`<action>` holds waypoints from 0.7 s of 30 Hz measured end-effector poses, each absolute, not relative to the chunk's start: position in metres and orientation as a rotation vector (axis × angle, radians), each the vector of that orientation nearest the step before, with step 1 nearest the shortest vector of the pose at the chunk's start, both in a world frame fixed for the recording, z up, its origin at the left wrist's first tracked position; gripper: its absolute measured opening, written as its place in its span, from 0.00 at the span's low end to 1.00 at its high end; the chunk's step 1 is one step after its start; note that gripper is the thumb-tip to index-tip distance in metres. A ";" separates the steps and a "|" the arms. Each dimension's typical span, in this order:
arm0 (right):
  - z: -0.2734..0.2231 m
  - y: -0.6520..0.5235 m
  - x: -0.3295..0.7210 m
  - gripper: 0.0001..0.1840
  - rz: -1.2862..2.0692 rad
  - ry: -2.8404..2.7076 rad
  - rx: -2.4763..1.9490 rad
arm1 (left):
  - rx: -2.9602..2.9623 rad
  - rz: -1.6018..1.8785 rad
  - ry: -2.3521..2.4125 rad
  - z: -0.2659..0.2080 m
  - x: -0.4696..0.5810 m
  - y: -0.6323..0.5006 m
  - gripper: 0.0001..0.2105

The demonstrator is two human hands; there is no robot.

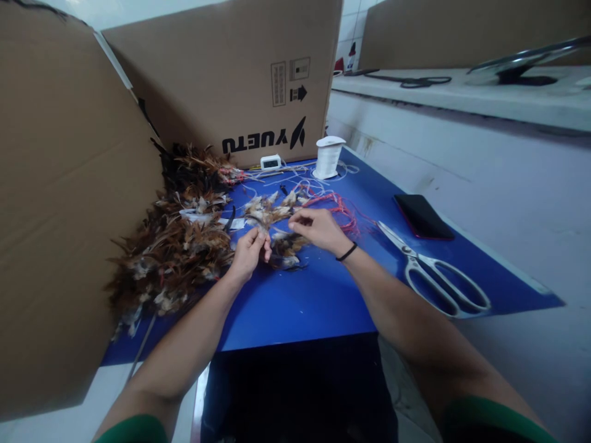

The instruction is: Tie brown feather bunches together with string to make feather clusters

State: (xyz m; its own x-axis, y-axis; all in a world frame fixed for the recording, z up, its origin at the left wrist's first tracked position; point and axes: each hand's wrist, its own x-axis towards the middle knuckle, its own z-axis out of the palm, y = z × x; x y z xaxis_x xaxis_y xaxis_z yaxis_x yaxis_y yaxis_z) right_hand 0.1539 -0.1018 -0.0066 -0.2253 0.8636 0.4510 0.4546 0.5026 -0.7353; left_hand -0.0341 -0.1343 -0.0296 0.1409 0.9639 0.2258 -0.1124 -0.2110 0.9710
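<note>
My left hand [252,251] is closed in a pinch, with a slim feather [257,223] showing at its fingertips. My right hand [318,229] hovers just to the right, thumb and fingers drawn together; anything between them is too small to make out. Beyond both hands lies a loose bunch of brown and white feathers [270,210], and a smaller feather clump [289,249] rests between and below the hands. Red string [339,209] lies tangled behind my right hand. A big pile of brown feathers [180,246] fills the left side of the blue table [300,307].
Large scissors [431,271] and a dark phone [423,216] lie at the right. A white string spool [328,157] and a small white digital display [270,162] stand at the back. Cardboard walls [207,80] enclose the left and rear. A ledge [443,98] runs along the right.
</note>
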 end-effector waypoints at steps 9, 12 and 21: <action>-0.021 -0.101 0.148 0.10 0.201 -2.329 -1.222 | 1.157 1.447 0.836 -0.023 -0.037 -0.131 0.16; -0.028 -0.098 0.144 0.11 0.039 -2.383 -1.294 | 1.133 1.458 0.852 -0.023 -0.036 -0.131 0.17; -0.032 -0.093 0.141 0.08 0.069 -2.370 -1.296 | 1.109 1.433 0.882 -0.023 -0.036 -0.131 0.17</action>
State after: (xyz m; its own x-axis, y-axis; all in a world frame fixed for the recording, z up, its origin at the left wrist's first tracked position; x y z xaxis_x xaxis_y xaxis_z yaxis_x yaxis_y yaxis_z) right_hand 0.1406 -0.0929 -0.0317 -0.4664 0.8125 0.3499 0.7907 0.5602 -0.2469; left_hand -0.0356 -0.1308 -0.0232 0.0029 0.9863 0.1650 -0.2974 -0.1567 0.9418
